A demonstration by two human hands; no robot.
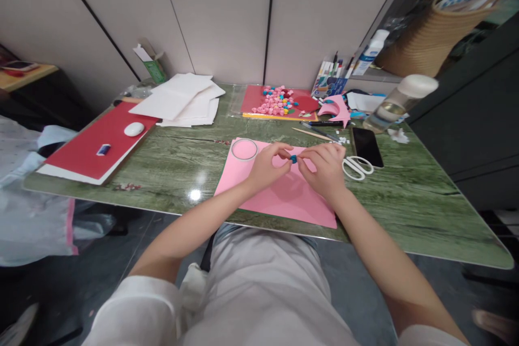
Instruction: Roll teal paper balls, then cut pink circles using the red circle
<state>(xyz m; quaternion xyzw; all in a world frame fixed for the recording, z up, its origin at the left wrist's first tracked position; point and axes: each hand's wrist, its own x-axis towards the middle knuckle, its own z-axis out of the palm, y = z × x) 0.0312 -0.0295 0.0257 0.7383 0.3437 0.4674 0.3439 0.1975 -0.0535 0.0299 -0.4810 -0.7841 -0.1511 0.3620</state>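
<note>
1. Blue material forms a small piece (pixel 293 159), located above the pink sheet (pixel 279 194), toward its far edge.
2. Left hand (pixel 271 165): positioned over the middle of the pink sheet; thumb and fingertips are clamped on the blue piece from its left side.
3. Right hand (pixel 324 167): positioned over the right part of the pink sheet; fingertips are together on the blue piece from its right side. Exact finger contact is too small to resolve.
4. Thin ring (pixel 244 159): lies flat on the far left corner of the pink sheet.
5. White-handled scissors (pixel 358 167): lie to the right of the pink sheet, near the right hand. A dark phone (pixel 367 146) lies just beyond them.
6. Pile of small pieces (pixel 278 101), mostly pink: rests beyond the far edge of the pink sheet.
</note>
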